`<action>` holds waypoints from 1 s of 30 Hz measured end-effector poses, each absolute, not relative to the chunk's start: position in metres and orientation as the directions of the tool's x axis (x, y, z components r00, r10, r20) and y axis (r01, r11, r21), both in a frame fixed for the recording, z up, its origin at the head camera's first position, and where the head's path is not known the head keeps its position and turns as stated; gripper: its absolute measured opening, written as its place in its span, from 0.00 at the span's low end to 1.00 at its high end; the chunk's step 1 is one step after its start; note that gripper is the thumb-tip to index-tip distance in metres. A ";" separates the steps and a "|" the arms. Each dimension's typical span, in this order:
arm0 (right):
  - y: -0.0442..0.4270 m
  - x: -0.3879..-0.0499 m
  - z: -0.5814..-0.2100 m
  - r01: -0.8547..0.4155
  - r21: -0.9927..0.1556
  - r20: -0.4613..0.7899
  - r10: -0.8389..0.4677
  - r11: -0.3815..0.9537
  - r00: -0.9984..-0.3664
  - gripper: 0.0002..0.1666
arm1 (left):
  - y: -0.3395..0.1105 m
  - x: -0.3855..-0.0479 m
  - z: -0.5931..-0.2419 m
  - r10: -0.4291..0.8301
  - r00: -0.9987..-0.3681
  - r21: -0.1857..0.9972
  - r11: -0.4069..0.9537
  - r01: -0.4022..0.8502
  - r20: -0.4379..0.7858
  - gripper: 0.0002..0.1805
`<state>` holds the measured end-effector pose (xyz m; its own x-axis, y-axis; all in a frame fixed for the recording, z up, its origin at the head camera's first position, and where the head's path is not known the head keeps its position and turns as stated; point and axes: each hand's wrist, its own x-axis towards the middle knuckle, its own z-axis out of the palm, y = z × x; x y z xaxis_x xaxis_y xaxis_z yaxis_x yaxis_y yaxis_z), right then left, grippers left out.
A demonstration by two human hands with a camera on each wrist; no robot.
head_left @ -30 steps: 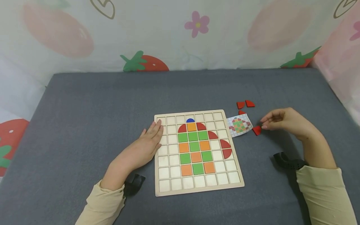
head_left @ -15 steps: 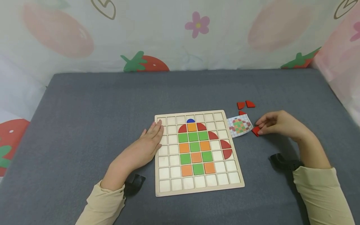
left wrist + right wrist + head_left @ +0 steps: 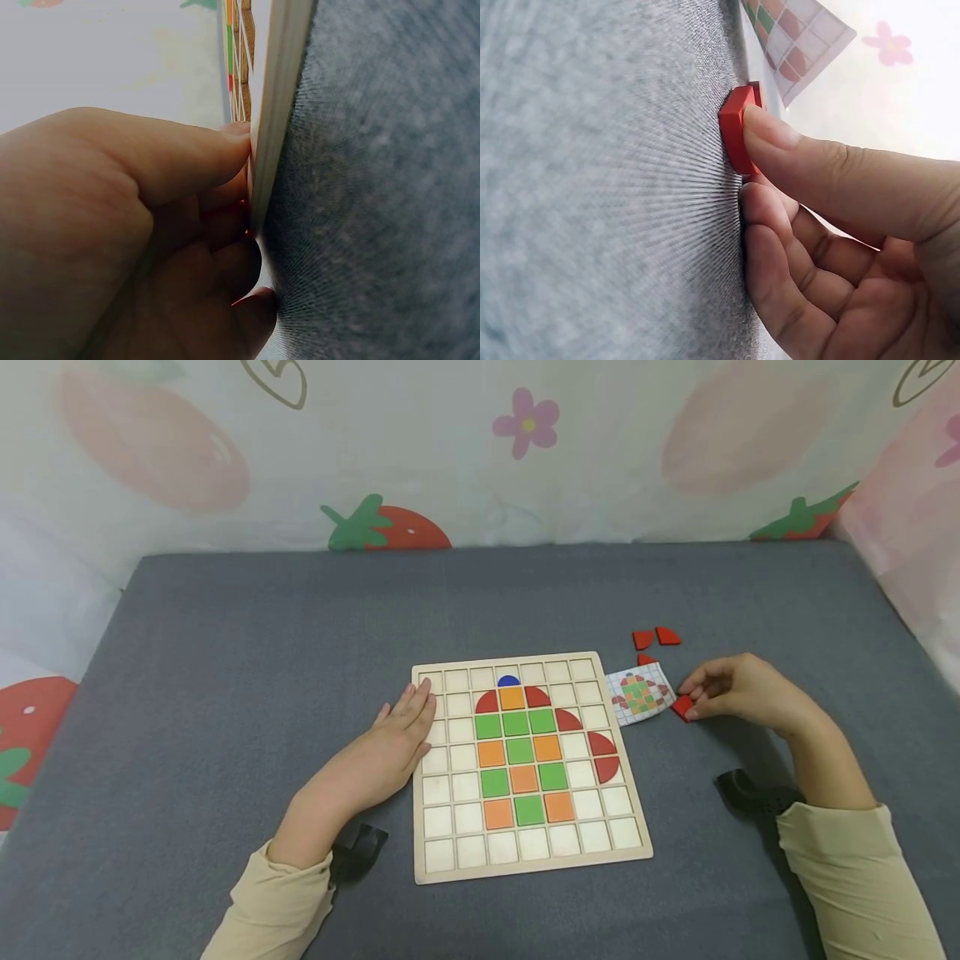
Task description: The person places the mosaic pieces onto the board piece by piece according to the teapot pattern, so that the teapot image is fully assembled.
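Observation:
A wooden grid board [image 3: 532, 868] lies on the table with orange, green, red and blue tiles in some of its squares. My left hand [image 3: 386, 752] rests on its left edge, fingers stretched over the border; in the left wrist view the thumb touches the board's side. To the right of the board, my right hand [image 3: 750, 693] pinches a red tile [image 3: 736, 127] that stays at table level. The thumb lies on the tile in the right wrist view, and the index fingertip is partly hidden. Beside this tile sits a printed pattern card [image 3: 622, 710], partly against the board's right edge.
Behind the card lie a red quarter-round tile [image 3: 667, 636], another red tile [image 3: 642, 639] and a third red tile [image 3: 645, 658], partly covered by the card. Grey cloth covers the table [image 3: 262, 635]. A printed curtain [image 3: 600, 460] hangs along the far edge.
My right hand has moved left and slightly down onto the red tile, its fingers closing round it. The tile has turned a little. My left hand and the board stay put.

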<state>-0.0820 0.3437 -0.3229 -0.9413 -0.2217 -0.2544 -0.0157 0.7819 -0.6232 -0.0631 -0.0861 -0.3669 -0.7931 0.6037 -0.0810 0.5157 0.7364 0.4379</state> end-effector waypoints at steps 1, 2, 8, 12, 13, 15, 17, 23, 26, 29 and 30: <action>0.343 -0.082 -0.323 -0.017 -0.619 -0.254 -0.221 0.785 -0.942 0.16 | -0.086 -0.063 -0.367 0.605 -0.792 0.440 0.734 0.517 -0.078 0.29; 0.343 -0.082 -0.322 -0.019 -0.617 -0.252 -0.220 0.787 -0.942 0.16 | -0.086 -0.063 -0.367 0.605 -0.793 0.442 0.734 0.516 -0.078 0.29; 0.341 -0.081 -0.320 -0.026 -0.615 -0.249 -0.226 0.788 -0.942 0.15 | -0.087 -0.063 -0.365 0.606 -0.792 0.443 0.733 0.517 -0.078 0.29; 0.340 -0.081 -0.319 -0.016 -0.609 -0.255 -0.215 0.793 -0.943 0.14 | -0.086 -0.063 -0.364 0.606 -0.791 0.447 0.732 0.514 -0.084 0.29; 0.340 -0.081 -0.319 -0.011 -0.605 -0.258 -0.210 0.796 -0.943 0.14 | -0.086 -0.063 -0.364 0.606 -0.791 0.448 0.732 0.513 -0.086 0.29; 0.340 -0.081 -0.319 -0.006 -0.596 -0.263 -0.202 0.803 -0.943 0.14 | -0.086 -0.063 -0.364 0.606 -0.791 0.448 0.733 0.512 -0.088 0.29; 0.339 -0.081 -0.319 0.002 -0.585 -0.272 -0.194 0.811 -0.943 0.15 | -0.086 -0.063 -0.364 0.604 -0.792 0.447 0.734 0.511 -0.089 0.29; 0.339 -0.082 -0.320 0.006 -0.554 -0.285 -0.182 0.832 -0.941 0.15 | -0.086 -0.063 -0.365 0.601 -0.794 0.445 0.738 0.507 -0.093 0.29; 0.339 -0.081 -0.319 0.007 -0.542 -0.287 -0.177 0.840 -0.941 0.14 | -0.086 -0.063 -0.365 0.602 -0.793 0.446 0.738 0.507 -0.094 0.29; 0.339 -0.081 -0.318 0.004 -0.538 -0.289 -0.180 0.843 -0.940 0.13 | -0.086 -0.063 -0.365 0.602 -0.793 0.448 0.736 0.507 -0.092 0.29; 0.338 -0.081 -0.317 0.007 -0.538 -0.292 -0.179 0.843 -0.939 0.13 | -0.086 -0.063 -0.365 0.602 -0.793 0.449 0.736 0.507 -0.092 0.29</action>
<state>-0.0811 0.3383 -0.3174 -0.9394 -0.1791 -0.2924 0.0069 0.8427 -0.5384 -0.0628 -0.0865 -0.3651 -0.7929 0.6024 -0.0919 0.5071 0.7358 0.4488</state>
